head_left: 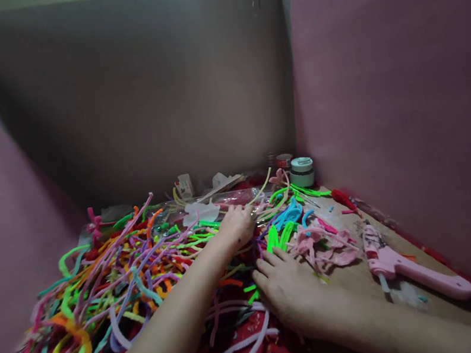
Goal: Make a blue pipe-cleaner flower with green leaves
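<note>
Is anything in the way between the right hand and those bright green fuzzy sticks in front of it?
No, nothing visible stands between them. The right hand has its fingertips right by the bright green fuzzy sticks; I can't tell whether they touch. The pink fuzzy pieces lie off to the right.

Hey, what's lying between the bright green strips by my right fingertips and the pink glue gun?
In the head view, pale pink fuzzy pieces lie between the green strips and the glue gun, with brown board showing beside the gun.
</note>
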Action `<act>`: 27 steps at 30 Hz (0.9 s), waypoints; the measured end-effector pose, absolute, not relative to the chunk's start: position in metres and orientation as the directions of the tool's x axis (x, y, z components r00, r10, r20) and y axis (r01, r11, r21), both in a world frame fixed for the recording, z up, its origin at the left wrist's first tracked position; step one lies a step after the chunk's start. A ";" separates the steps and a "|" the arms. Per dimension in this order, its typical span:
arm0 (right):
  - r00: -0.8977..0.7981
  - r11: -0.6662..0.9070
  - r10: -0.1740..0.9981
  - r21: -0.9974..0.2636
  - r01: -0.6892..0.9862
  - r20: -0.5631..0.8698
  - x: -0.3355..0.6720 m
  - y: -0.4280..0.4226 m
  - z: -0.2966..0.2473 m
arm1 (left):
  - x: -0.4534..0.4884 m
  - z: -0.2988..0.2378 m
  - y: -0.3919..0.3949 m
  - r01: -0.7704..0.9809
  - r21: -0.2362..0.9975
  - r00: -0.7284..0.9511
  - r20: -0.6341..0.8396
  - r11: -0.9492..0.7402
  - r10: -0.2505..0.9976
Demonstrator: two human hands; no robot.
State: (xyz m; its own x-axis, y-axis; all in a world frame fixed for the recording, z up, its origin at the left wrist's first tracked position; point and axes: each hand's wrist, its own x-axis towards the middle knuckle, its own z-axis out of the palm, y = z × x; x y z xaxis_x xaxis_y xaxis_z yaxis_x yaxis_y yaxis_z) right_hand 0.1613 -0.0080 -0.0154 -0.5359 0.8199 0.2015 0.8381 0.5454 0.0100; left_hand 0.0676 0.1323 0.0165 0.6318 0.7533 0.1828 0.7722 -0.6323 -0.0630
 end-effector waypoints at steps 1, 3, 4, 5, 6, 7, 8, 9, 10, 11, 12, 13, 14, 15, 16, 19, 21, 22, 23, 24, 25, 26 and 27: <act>-0.534 0.544 0.821 0.010 0.839 0.202 0.161 -0.007 -0.017 | 0.068 0.014 0.134 0.767 -0.076 0.640 0.160 -0.637 0.751; -0.534 0.544 0.825 0.001 0.839 0.186 0.162 -0.006 -0.018 | 0.064 0.008 0.132 0.760 -0.100 0.650 0.120 -0.642 0.751; -0.536 0.546 0.825 -0.004 0.838 0.177 0.161 -0.005 -0.018 | 0.061 0.006 0.130 0.758 -0.112 0.652 0.105 -0.643 0.751; -0.538 0.547 0.825 -0.009 0.837 0.170 0.161 -0.004 -0.018 | 0.057 0.004 0.127 0.757 -0.124 0.653 0.092 -0.642 0.752; -0.539 0.548 0.826 -0.013 0.836 0.163 0.161 -0.004 -0.018 | 0.054 0.003 0.124 0.755 -0.136 0.653 0.080 -0.641 0.753; -0.541 0.550 0.826 -0.018 0.835 0.157 0.161 -0.003 -0.017 | 0.052 0.001 0.120 0.755 -0.146 0.653 0.071 -0.640 0.754; -0.541 0.550 0.827 -0.021 0.835 0.153 0.161 -0.003 -0.017 | 0.050 0.000 0.117 0.755 -0.154 0.651 0.065 -0.637 0.756; -0.541 0.550 0.828 -0.024 0.835 0.148 0.161 -0.004 -0.016 | 0.049 -0.001 0.115 0.756 -0.161 0.649 0.060 -0.634 0.759; -0.542 0.551 0.828 -0.025 0.834 0.144 0.161 -0.004 -0.016 | 0.048 -0.001 0.113 0.757 -0.167 0.647 0.056 -0.632 0.761; -0.544 0.552 0.827 -0.024 0.833 0.144 0.161 -0.004 -0.015 | 0.048 -0.001 0.111 0.757 -0.171 0.646 0.053 -0.630 0.762; -0.546 0.554 0.825 -0.021 0.832 0.146 0.161 -0.005 -0.015 | 0.048 -0.001 0.110 0.757 -0.176 0.646 0.053 -0.629 0.762; -0.547 0.555 0.823 -0.017 0.831 0.151 0.161 -0.005 -0.015 | 0.049 -0.001 0.110 0.757 -0.180 0.645 0.055 -0.628 0.762; -0.546 0.554 0.824 -0.015 0.832 0.154 0.161 -0.005 -0.015 | 0.049 0.000 0.110 0.758 -0.184 0.644 0.058 -0.625 0.763; -0.544 0.552 0.825 -0.013 0.834 0.156 0.161 -0.006 -0.015 | 0.049 0.001 0.110 0.759 -0.186 0.643 0.063 -0.624 0.764; -0.539 0.548 0.827 -0.012 0.836 0.160 0.161 -0.006 -0.016 | 0.049 0.002 0.110 0.760 -0.187 0.642 0.068 -0.622 0.764; -0.531 0.541 0.829 -0.012 0.841 0.179 0.162 -0.006 -0.019 | 0.047 0.004 0.110 0.758 -0.185 0.645 0.072 -0.625 0.761; -0.530 0.543 0.824 -0.013 0.840 0.199 0.162 -0.006 -0.021 | 0.046 0.005 0.110 0.758 -0.182 0.646 0.075 -0.627 0.760; -0.530 0.544 0.822 -0.014 0.839 0.210 0.162 -0.006 -0.022 | 0.045 0.006 0.111 0.761 -0.180 0.643 0.081 -0.623 0.761; -0.530 0.546 0.819 -0.014 0.838 0.220 0.162 -0.006 -0.023 | 0.043 0.007 0.111 0.766 -0.179 0.638 0.089 -0.617 0.765; -0.531 0.548 0.816 -0.013 0.836 0.228 0.163 -0.005 -0.024 | 0.041 0.008 0.112 0.773 -0.178 0.630 0.098 -0.609 0.770; -0.533 0.550 0.813 -0.012 0.835 0.233 0.163 -0.005 -0.025 | 0.038 0.011 0.114 0.782 -0.177 0.619 0.110 -0.598 0.777; -0.533 0.550 0.813 -0.011 0.835 0.233 0.163 -0.005 -0.026 | 0.034 0.014 0.116 0.791 -0.178 0.607 0.121 -0.585 0.785; -0.532 0.549 0.814 -0.012 0.835 0.231 0.163 -0.005 -0.026 | 0.029 0.018 0.119 0.802 -0.180 0.593 0.132 -0.569 0.794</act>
State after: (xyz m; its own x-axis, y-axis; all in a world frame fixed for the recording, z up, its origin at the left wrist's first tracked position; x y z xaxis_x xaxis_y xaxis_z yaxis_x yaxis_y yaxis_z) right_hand 0.1634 -0.0047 -0.0259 -0.5321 0.8145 0.2313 0.8355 0.5494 -0.0122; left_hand 0.0294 0.1187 0.0180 0.5932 0.7941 0.1319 0.8022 -0.5694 -0.1797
